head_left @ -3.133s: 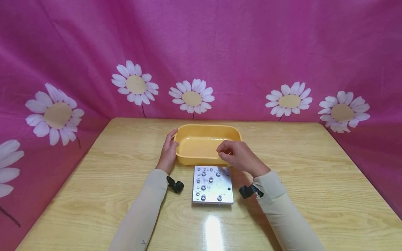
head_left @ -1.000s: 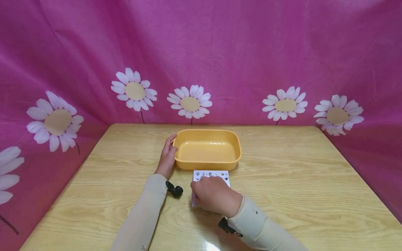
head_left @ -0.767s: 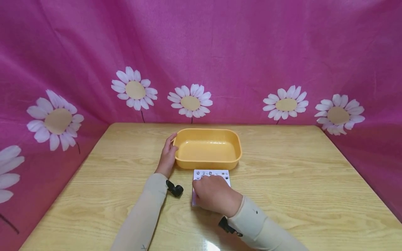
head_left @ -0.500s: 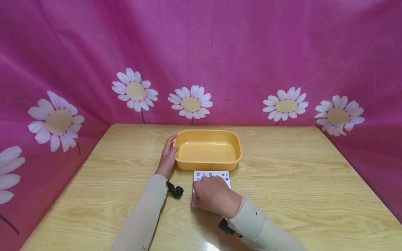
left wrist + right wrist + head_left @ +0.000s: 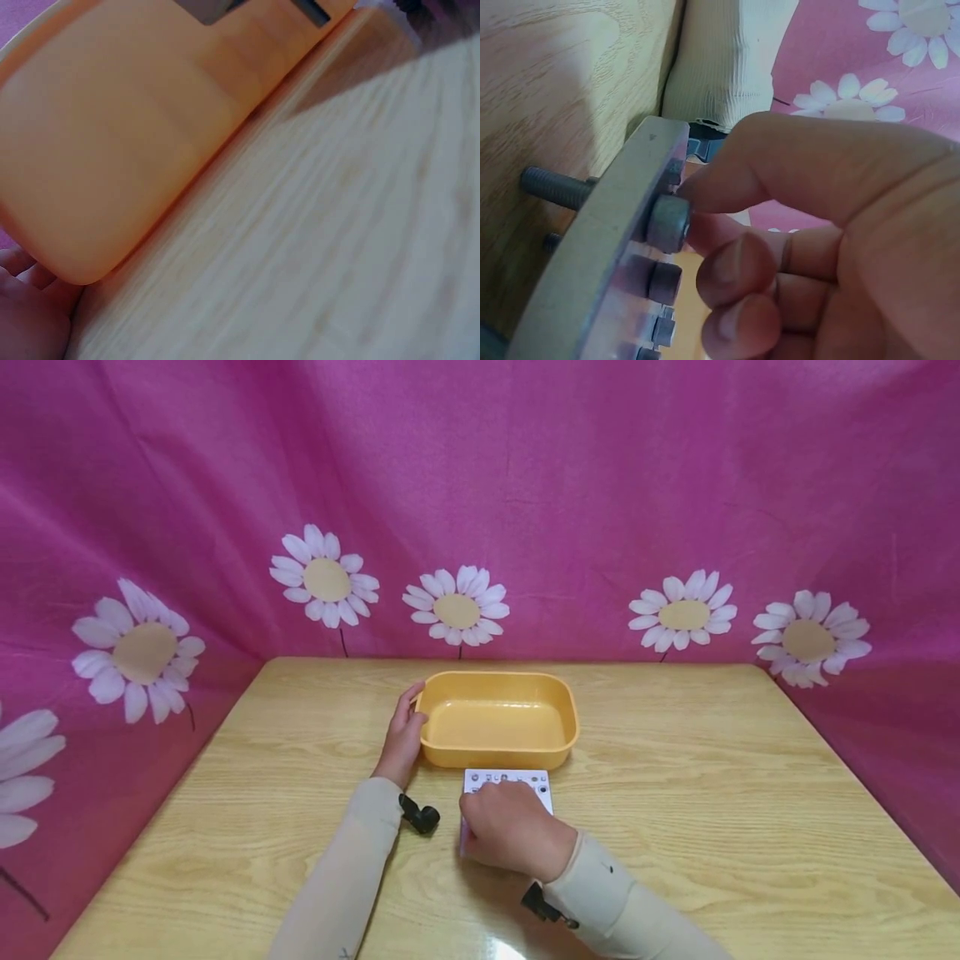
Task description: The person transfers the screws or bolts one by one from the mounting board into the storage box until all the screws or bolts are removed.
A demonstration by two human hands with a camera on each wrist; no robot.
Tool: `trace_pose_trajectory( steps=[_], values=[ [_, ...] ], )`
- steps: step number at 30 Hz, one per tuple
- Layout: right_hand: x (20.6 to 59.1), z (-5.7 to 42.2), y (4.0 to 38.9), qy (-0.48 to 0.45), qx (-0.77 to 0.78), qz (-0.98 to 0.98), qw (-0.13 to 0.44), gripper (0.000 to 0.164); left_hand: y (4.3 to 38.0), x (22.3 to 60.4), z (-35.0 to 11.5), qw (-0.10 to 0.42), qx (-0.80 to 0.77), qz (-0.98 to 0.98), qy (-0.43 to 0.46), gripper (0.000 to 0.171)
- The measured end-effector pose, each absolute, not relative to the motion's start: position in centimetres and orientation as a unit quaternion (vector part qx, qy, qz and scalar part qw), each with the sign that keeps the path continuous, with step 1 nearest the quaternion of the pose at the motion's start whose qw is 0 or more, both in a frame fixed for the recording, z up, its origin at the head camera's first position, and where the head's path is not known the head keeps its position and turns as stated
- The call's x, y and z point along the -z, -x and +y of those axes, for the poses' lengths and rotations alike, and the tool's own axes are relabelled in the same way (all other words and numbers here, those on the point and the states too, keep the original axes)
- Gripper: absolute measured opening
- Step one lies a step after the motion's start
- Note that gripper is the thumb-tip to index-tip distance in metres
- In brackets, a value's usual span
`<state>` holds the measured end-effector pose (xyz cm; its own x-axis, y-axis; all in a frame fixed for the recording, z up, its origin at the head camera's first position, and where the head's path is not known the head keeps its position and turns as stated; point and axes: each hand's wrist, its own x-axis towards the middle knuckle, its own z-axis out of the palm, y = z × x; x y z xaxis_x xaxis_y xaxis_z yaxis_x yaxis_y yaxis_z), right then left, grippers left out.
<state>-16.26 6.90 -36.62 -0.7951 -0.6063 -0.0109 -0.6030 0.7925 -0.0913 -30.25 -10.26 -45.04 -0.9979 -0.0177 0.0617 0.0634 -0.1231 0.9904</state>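
My left hand (image 5: 401, 739) grips the left end of a yellow plastic tray (image 5: 498, 758), with the thumb at the rim. Directly in front of the tray lies a square metal plate (image 5: 546, 802) set with several bolts and smaller fasteners. Over the plate's near left part is my right hand (image 5: 517, 831), covering most of it. The right wrist view shows its thumb and forefinger pinching the round head of a socket-head bolt (image 5: 667, 223), while the other fingers curl in. A threaded shank (image 5: 555, 187) sticks out beneath the plate. The pinching fingertips are hidden in the head view.
Everything stands on a light wood table (image 5: 712, 793). A pink cloth (image 5: 570, 485) with white daisies hangs behind it and along both sides. Each wrist carries a small black camera, the left camera (image 5: 422, 817) near the plate's left edge.
Since about three seconds ago my right hand has come from above the tray down and left onto the plate. Over the last second it barely moves, and the left hand keeps its grip.
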Motion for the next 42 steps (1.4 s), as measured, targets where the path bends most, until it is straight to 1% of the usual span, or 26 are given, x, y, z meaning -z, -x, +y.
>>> trace_pose_trajectory(
  steps=[3, 12, 21, 27, 34, 42],
  values=[
    [36.70, 6.93, 16.32, 0.321, 0.041, 0.946, 0.021, 0.021, 29.98, 44.71, -10.33, 0.017, 0.753, -0.658, 0.018, 0.057],
    [36.50, 7.08, 16.39, 0.337, 0.049, 0.940, -0.005, 0.023, 30.25, 45.24, -10.31, 0.034, 0.747, -0.663, 0.019, 0.055],
    [36.54, 7.16, 16.56, 0.345, 0.057, 0.937, -0.022, 0.022, 30.38, 45.22, -10.45, 0.017, 0.763, -0.646, 0.022, 0.057],
    [36.49, 7.24, 16.52, 0.351, 0.062, 0.934, -0.034, 0.022, 30.33, 45.11, -10.38, 0.022, 0.760, -0.649, 0.020, 0.056],
    [36.25, 7.34, 16.56, 0.359, 0.069, 0.930, -0.037, 0.023, 30.33, 44.97, -10.17, 0.037, 0.751, -0.659, 0.024, 0.056],
    [36.01, 7.55, 16.53, 0.366, 0.093, 0.926, -0.030, 0.016, 30.19, 45.05, -10.24, 0.027, 0.758, -0.651, 0.027, 0.056]
  ],
)
